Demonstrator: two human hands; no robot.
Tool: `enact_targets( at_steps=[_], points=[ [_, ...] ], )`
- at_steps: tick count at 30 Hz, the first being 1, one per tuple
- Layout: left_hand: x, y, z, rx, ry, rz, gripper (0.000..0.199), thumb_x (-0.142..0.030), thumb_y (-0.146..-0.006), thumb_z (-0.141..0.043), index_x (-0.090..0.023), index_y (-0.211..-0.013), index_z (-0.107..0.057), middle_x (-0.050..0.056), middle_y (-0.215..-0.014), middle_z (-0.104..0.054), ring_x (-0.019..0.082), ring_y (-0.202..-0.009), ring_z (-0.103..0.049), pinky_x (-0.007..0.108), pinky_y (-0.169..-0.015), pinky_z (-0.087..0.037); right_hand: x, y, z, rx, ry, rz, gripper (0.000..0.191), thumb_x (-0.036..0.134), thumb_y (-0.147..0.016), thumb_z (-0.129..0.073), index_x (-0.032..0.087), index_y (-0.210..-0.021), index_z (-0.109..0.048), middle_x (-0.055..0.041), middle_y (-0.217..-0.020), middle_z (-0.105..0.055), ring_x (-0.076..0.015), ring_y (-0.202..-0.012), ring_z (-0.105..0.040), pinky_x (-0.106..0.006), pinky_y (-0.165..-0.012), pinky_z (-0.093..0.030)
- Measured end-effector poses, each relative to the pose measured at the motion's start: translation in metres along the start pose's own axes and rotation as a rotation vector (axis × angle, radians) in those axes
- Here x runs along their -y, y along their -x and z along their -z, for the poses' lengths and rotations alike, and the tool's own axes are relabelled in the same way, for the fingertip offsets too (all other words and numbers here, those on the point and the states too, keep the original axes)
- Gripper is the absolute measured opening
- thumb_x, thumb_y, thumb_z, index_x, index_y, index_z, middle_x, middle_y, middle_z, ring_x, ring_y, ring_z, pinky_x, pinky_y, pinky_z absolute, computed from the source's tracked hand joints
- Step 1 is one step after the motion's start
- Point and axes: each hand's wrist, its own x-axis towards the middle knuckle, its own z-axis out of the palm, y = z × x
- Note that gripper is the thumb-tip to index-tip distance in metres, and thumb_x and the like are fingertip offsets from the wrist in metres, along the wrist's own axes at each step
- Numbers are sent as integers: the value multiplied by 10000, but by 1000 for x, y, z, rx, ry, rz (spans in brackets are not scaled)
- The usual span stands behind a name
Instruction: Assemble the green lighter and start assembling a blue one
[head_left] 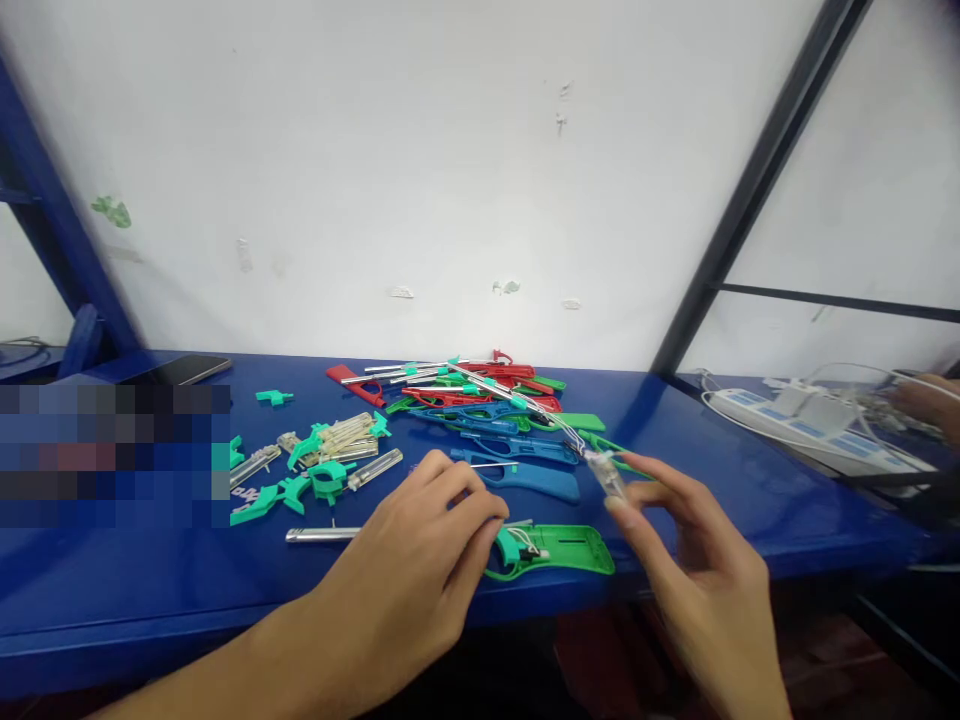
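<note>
My right hand (pixel 694 560) pinches a small clear fuel tank (pixel 607 476) between thumb and fingers, raised above the table on the right. Near the front edge, my left hand (pixel 431 545) closes over a green lighter casing (pixel 581 548), covering its middle. A metal tube (pixel 319 535) sticks out to the left of this hand. Inside the casing's open half I see a teal trigger (pixel 510 548) and thin white wires. Just behind lies a blue lighter casing (pixel 536 478). Left of my left hand is a heap of clear tanks (pixel 352 435) with teal triggers (pixel 330 482) among them.
Red casings (pixel 502 372), blue and green ones and metal tubes are piled at the back of the blue table (pixel 180 580). A phone (pixel 191 370) lies back left. At right, a white power strip (pixel 780 420) with cables sits near another person's hand (pixel 930 400).
</note>
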Motion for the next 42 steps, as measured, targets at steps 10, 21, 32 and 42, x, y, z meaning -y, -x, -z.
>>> enact_targets(
  at_steps=[10, 21, 32, 42],
  points=[
    [18, -21, -20, 181, -120, -79, 338, -189, -1153, -426, -193, -1058, -750, 74, -1073, -734, 249, -981, -584, 416, -912, -453, 0, 7, 1, 130, 15, 94, 142, 339, -1024, -722, 302, -963, -844, -4, -961, -861, -263, -975, -788, -362, -874, -596],
    [10, -25, -34, 126, -113, -48, 321, -106, -1105, -472, -193, -972, -751, 41, -980, -751, 207, -886, -649, 346, -862, -512, 9, 4, -5, 211, -26, 153, 201, 283, -1055, -676, 260, -911, -815, -16, -867, -818, -212, -767, -756, -337, -745, -579],
    [8, -24, -37, 93, -93, 3, 322, -135, -1123, -471, -201, -973, -748, 37, -979, -732, 206, -918, -659, 324, -807, -504, 5, 5, -5, 205, -52, 139, 176, 258, -1054, -683, 256, -939, -817, -19, -881, -813, -209, -786, -748, -321, -726, -579],
    [7, -24, -39, 108, -68, 22, 279, -109, -1107, -471, -173, -1004, -722, 50, -1011, -709, 225, -937, -665, 343, -817, -512, 1, 6, -5, 226, -42, 154, 171, 255, -1068, -674, 265, -994, -828, -29, -945, -832, -215, -849, -761, -331, -782, -591]
  ],
)
